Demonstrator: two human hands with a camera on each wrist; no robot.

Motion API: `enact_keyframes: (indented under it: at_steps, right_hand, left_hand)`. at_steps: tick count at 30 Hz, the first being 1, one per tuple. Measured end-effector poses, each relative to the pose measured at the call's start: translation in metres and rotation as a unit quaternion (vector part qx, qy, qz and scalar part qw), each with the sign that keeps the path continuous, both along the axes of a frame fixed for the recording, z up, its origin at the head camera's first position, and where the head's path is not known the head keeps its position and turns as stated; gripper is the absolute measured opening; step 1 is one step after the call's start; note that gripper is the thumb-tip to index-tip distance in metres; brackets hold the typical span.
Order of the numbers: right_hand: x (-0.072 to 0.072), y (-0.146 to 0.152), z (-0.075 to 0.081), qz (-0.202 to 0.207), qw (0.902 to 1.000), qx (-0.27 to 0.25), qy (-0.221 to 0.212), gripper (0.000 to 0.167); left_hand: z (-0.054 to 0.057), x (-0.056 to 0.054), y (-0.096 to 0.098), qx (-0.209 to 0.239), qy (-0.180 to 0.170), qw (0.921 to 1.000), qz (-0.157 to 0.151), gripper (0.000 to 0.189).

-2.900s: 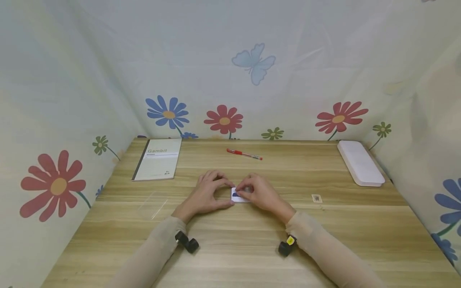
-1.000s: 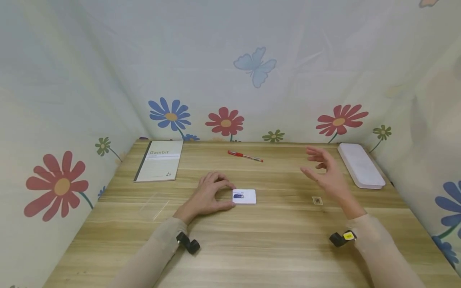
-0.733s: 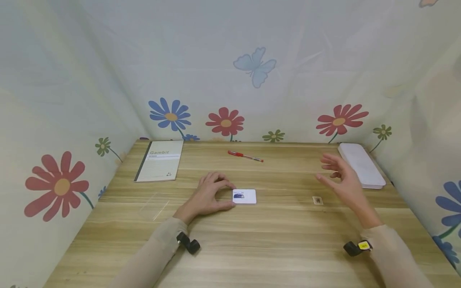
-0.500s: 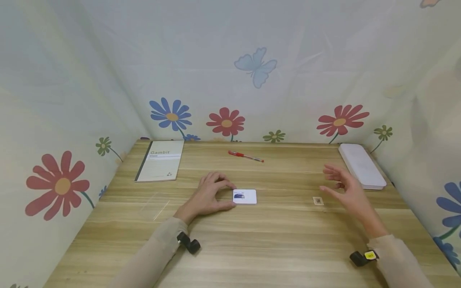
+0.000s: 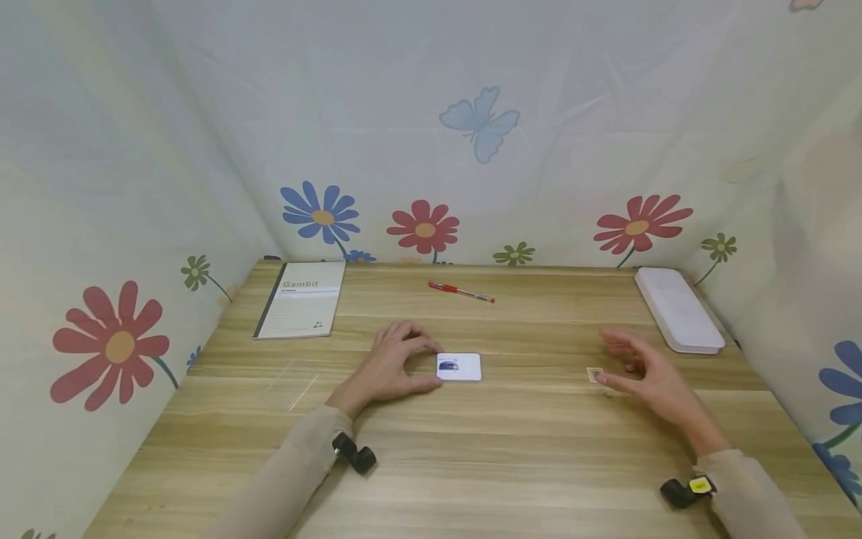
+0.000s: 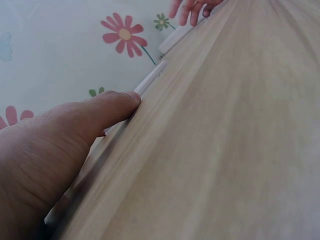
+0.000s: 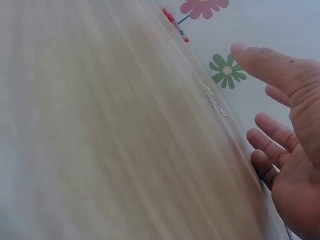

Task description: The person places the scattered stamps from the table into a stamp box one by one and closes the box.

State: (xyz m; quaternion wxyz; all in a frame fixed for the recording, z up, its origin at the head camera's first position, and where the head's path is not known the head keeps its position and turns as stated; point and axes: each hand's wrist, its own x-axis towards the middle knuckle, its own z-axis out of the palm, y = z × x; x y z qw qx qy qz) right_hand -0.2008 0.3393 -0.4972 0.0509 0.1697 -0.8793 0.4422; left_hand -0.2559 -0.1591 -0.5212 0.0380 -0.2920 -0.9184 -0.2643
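Observation:
A white card (image 5: 470, 367) with a dark blue picture on its left part lies mid-table. My left hand (image 5: 390, 363) holds it by the left edge, thumb at the near corner and index finger at the far one. In the left wrist view, my left thumb (image 6: 112, 109) lies against the end of the white card (image 6: 150, 80). Farther right is a small square paper (image 5: 592, 374) with a dark print, like a stamp. My right hand (image 5: 656, 382) hovers just right of it, fingers spread and thumb tip overlapping its edge in the head view. Nothing is in this hand.
A red pen (image 5: 461, 291) lies toward the back. The Gambit notebook (image 5: 301, 299) is at the back left, a white case (image 5: 679, 310) at the back right. A clear plastic sheet (image 5: 289, 388) lies left of my left hand. Flowered cloth (image 5: 377, 135) surrounds the table.
My right hand has left the white card, swung right, and come down beside the small printed square. My left hand has stayed at the card's left edge.

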Motion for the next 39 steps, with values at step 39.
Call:
enact_keyframes:
  at_steps: [39]
  right_hand:
    - [-0.0013,0.0007,-0.0072,0.013,0.9965,0.072,0.040,0.024]
  left_hand:
    - [0.0007,-0.0002,-0.0003,-0.003,0.002,1.0000,0.000,0.052]
